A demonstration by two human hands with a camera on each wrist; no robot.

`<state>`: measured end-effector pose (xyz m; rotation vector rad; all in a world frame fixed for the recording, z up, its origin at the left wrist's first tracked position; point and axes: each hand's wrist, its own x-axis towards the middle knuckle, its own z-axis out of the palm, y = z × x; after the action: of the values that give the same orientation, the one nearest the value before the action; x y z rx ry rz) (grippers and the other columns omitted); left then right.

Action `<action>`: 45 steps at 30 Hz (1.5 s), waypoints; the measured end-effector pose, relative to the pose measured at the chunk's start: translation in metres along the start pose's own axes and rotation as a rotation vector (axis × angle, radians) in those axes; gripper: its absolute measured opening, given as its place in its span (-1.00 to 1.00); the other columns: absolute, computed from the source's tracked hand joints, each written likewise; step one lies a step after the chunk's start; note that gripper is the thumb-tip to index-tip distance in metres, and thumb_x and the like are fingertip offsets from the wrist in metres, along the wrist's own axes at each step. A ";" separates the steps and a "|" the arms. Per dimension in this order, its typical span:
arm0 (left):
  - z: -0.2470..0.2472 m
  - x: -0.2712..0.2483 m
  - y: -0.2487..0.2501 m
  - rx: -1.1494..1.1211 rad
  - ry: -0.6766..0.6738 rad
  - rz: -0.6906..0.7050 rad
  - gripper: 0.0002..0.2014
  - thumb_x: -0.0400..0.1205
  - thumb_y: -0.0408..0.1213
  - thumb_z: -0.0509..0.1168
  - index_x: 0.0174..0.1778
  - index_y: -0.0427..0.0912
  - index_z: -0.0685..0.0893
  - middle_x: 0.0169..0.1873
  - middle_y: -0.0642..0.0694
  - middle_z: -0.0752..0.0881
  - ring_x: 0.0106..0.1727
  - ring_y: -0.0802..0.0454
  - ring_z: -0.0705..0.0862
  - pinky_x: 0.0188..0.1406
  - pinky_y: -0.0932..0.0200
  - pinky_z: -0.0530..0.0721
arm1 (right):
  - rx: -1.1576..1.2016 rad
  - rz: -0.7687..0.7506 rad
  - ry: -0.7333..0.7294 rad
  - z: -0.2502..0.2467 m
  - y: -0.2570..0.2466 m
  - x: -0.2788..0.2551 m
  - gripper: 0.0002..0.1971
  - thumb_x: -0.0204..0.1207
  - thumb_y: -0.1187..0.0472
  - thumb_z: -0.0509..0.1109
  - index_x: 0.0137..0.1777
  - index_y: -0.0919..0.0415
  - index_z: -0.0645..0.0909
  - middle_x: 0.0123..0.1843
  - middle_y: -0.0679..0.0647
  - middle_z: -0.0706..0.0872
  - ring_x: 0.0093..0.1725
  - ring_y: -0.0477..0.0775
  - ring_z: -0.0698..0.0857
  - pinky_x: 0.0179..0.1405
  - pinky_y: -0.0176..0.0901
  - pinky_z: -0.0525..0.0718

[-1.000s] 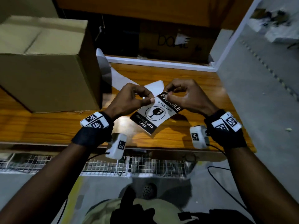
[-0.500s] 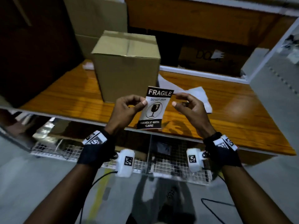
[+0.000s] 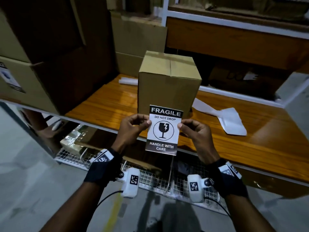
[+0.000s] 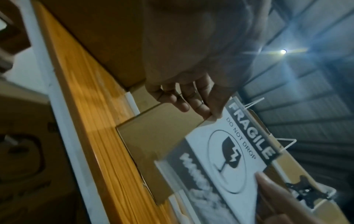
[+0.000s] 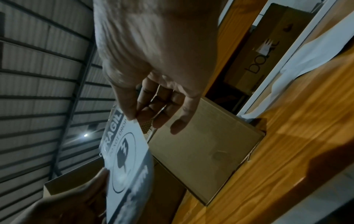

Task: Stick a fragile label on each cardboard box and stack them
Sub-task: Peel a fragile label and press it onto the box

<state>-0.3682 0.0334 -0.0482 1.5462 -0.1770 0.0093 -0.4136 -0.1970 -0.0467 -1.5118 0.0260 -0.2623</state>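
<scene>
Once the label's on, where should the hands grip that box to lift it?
Take the box by its left and right walls, one hand from each side. It stands upright on the shelf, tall with flat faces, no handles showing; both flanks look free.

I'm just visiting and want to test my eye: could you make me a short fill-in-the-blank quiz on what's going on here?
1. Both hands, left hand and right hand, pinch a label whose top line reads ____.
2. The fragile label is held in front of a closed ____ box.
3. That cardboard box stands on a ____ shelf.
4. The label's circle shows a cracked ____.

Missing words: FRAGILE; cardboard; wooden; glass
</scene>
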 end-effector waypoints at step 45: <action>-0.039 0.186 -0.057 0.441 0.298 0.497 -0.77 0.46 0.04 0.37 -0.21 -0.02 0.54 -0.19 0.04 0.67 -0.04 -0.02 0.62 -0.31 0.20 0.53 | -0.093 -0.238 0.371 0.091 0.058 0.171 -0.87 0.51 0.42 0.53 0.04 0.39 0.75 -0.23 -0.16 0.83 -0.19 -0.31 0.78 -0.24 -0.47 0.67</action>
<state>-0.1733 0.0511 -0.0831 1.8781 -0.3332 0.7076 -0.2223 -0.1379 -0.0733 -1.5405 0.1554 -0.7393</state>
